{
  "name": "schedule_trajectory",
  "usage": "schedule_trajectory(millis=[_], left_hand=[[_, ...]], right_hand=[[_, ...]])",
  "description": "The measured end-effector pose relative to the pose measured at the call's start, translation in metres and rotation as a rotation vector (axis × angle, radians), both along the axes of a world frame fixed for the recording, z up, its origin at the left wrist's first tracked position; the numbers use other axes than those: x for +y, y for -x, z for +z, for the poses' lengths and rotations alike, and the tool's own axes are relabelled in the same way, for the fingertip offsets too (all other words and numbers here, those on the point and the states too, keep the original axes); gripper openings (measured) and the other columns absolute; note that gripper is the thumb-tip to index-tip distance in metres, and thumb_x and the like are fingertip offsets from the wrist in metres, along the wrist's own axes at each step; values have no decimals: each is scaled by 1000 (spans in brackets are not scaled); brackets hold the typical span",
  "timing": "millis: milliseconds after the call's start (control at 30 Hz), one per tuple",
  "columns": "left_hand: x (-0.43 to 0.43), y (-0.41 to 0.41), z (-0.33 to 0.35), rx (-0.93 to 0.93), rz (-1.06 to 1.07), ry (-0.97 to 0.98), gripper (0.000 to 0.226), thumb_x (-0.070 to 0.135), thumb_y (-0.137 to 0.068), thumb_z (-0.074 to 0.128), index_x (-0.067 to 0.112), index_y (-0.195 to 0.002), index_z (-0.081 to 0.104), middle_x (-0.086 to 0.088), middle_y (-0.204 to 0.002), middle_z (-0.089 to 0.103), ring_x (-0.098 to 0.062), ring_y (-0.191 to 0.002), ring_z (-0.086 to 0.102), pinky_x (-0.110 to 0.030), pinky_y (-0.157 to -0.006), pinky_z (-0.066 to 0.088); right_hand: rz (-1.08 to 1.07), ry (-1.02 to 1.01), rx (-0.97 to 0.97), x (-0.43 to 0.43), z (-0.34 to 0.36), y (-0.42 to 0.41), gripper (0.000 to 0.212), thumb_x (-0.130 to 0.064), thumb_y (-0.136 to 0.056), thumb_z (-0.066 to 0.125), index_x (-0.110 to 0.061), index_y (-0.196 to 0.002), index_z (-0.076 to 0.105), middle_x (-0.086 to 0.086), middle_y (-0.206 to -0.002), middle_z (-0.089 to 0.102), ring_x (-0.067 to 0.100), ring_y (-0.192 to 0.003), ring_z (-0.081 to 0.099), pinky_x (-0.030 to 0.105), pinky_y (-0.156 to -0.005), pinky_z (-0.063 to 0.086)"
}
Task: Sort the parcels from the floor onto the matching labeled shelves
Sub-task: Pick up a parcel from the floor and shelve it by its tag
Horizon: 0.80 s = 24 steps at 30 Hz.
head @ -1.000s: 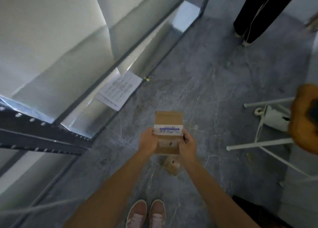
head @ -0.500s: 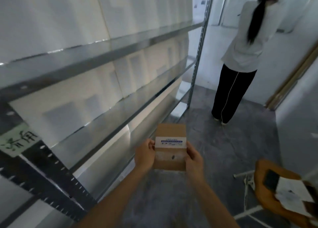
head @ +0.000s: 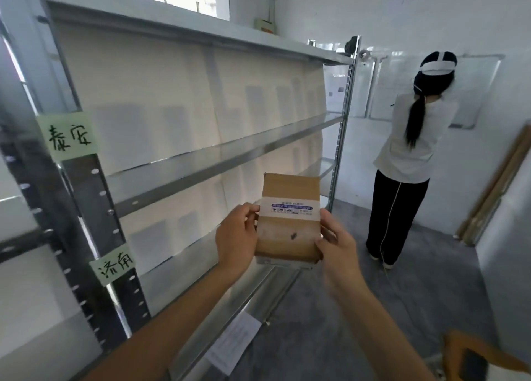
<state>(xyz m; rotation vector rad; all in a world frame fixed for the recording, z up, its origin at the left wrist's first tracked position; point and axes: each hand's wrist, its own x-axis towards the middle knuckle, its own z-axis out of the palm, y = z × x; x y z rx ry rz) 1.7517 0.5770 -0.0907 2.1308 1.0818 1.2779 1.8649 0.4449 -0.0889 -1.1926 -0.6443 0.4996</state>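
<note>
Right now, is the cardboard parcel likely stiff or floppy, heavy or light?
Probably stiff: the cardboard parcel keeps flat faces and straight edges. Likely light, since the left hand and right hand hold it by fingertips only. The taped band may be slippery.

Matt brown cardboard parcel [head: 288, 216] with a paper label; glossy grey metal shelves [head: 218, 162]; smooth grey floor [head: 402, 303].

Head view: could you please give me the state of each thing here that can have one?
Parcel: closed, taped, upright, held off the floor.
Left hand: gripping the parcel's left edge.
Right hand: gripping the parcel's right edge.
Shelves: bare where visible.
Labels: stuck to the upright.
</note>
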Motion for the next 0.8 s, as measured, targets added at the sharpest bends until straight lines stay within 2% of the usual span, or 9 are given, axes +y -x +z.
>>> schedule_trajectory(millis=[100, 200, 300, 333, 400, 467, 600, 700, 800], left_hand=[[-6, 19, 1, -38, -53, -13, 17, 19, -93, 52, 30, -101, 63, 15, -100, 67, -1, -76, 57, -10, -68, 41], [-11, 37, -1, -67, -77, -21, 13, 21, -94, 51, 31, -100, 58, 15, -100, 63, 0, -79, 58, -17, -70, 48], [-20, 54, -3, -107, -95, 11, 11, 20, -96, 48, 26, -104, 52, 14, -107, 56, -3, -90, 58, -23, -77, 53], [-24, 61, -4, -125, -100, 18, 12, 18, -96, 47, 23, -106, 50, 11, -111, 53, -5, -95, 57, -23, -82, 53], [-33, 77, -9, -170, -118, 20, 14, 16, -98, 42, 20, -111, 45, 3, -116, 48, -4, -104, 52, -13, -89, 47], [-45, 96, -16, -203, -113, 38, 17, 17, -98, 38, 21, -115, 42, 3, -119, 45, 1, -111, 47, -4, -91, 40], [-61, 135, -25, -253, -91, 123, 22, 17, -99, 32, 18, -120, 40, 8, -118, 47, 11, -110, 47, 1, -86, 39], [-72, 165, -20, -293, -33, 105, 21, 19, -99, 33, 19, -118, 42, 9, -116, 51, 6, -108, 51, -5, -85, 44], [-84, 203, -17, -322, 34, 91, 22, 23, -99, 31, 25, -118, 42, 8, -119, 51, 3, -109, 53, -11, -90, 46]], right_hand=[[51, -26, 13, -5, -1, 7, 59, 17, -85, 41, -26, -120, 61, -2, -118, 67, 14, -114, 59, 28, -85, 50], [101, -29, 3, -6, -5, 16, 58, 16, -88, 40, -25, -123, 59, -2, -118, 67, 13, -115, 59, 28, -88, 49], [132, -14, -3, -7, -6, 25, 57, 16, -89, 40, -20, -131, 53, -7, -115, 68, 4, -109, 62, 17, -81, 51], [150, -2, -9, -7, -5, 29, 56, 15, -89, 41, -19, -132, 52, -9, -116, 67, 1, -107, 62, 13, -79, 51], [209, 16, -16, -8, -7, 40, 56, 15, -90, 40, -20, -133, 51, -10, -117, 66, -2, -106, 61, 11, -78, 51], [283, 45, -25, -10, -11, 52, 57, 14, -90, 40, -24, -131, 53, -11, -116, 67, -2, -107, 61, 12, -79, 51], [428, 117, -23, -7, -20, 82, 56, 9, -93, 41, -36, -124, 53, -6, -127, 61, 5, -116, 56, 21, -89, 50], [518, 134, -34, -1, -17, 110, 54, 6, -94, 41, -36, -125, 52, -3, -130, 57, 13, -120, 53, 36, -104, 44], [560, 123, -48, -3, -12, 144, 55, 7, -93, 42, -38, -124, 52, -4, -130, 57, 15, -121, 53, 38, -107, 40]])
